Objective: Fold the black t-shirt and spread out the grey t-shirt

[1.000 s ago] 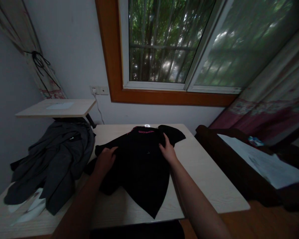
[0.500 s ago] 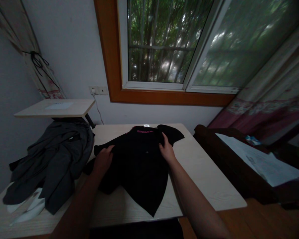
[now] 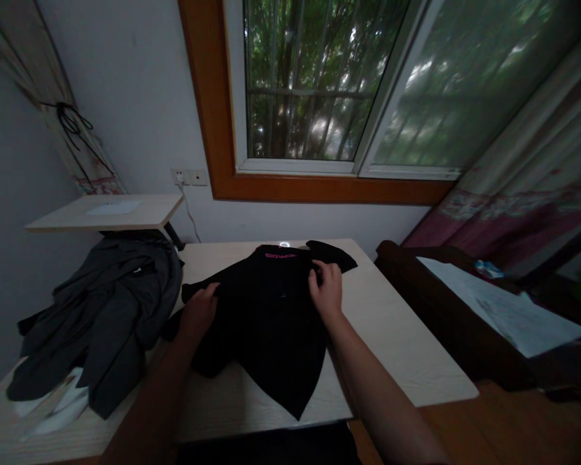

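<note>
A black T-shirt with pink lettering near its far edge lies spread on the pale wooden table. One sleeve points to the far right, and a corner of the cloth hangs toward the near edge. My left hand is closed on the shirt's left side, its thumb over the fabric. At the right side, just below the sleeve, my right hand has its fingers bent and pinched on the cloth. Its fingertips are partly lost against the black fabric.
A heap of dark grey clothing lies at the left, with a white piece under it. Above the heap stands a small raised shelf. Dark brown furniture with a paper sheet is at the right.
My right hand has turned and its fingers have curled more at the shirt's right side. My left hand and the shirt have hardly moved.
</note>
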The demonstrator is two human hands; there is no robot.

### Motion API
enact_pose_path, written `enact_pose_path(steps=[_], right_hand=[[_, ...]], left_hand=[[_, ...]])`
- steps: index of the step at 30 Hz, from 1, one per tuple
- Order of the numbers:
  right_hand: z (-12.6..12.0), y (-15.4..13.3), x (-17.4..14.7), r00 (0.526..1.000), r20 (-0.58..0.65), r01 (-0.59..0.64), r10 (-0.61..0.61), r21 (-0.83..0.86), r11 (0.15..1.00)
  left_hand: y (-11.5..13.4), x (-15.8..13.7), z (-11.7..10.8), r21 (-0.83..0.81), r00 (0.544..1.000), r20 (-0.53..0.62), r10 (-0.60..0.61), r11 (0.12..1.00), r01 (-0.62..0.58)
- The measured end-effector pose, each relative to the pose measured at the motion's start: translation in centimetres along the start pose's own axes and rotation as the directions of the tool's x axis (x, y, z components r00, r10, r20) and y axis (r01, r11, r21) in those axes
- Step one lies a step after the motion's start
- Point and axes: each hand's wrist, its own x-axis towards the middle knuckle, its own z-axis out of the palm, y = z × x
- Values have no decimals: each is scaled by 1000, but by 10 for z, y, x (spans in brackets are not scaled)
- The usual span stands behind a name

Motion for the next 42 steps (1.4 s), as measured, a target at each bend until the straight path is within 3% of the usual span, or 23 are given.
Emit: enact_pose_path(steps=[3, 7, 11, 15, 24, 32, 36, 42], right_hand=[[-8, -25, -12, 967, 143, 184, -208, 168, 969], [-8, -49, -30, 820, 357, 344, -448, 319, 883], [-2, -57, -36, 661, 548, 363, -513, 364, 858], [1, -52, -32, 597, 649, 341, -473, 328, 881], [7, -43, -25, 612, 699, 349, -371, 183, 919], [7, -43, -24, 705, 656, 320, -268, 42, 946], [8, -44, -26, 751, 607, 253, -262, 103, 962], [14, -40, -31, 719, 640, 65, -272, 328, 943]], left_hand=[[-1, 0, -1, 11, 999, -23, 22, 1000, -22], [-5, 2, 0, 26, 992, -87, 96, 995, -95], [-7, 3, -1, 20, 990, -100, 103, 995, -101], [-1, -1, -9, 99, 996, -47, 73, 993, -68], [22, -10, -18, 219, 991, 118, 57, 972, -82], [40, -19, -18, 214, 946, 251, 208, 941, -263], [50, -24, -18, 149, 905, 294, 308, 920, -361], [79, -38, -6, -9, 801, 292, 523, 839, -545]])
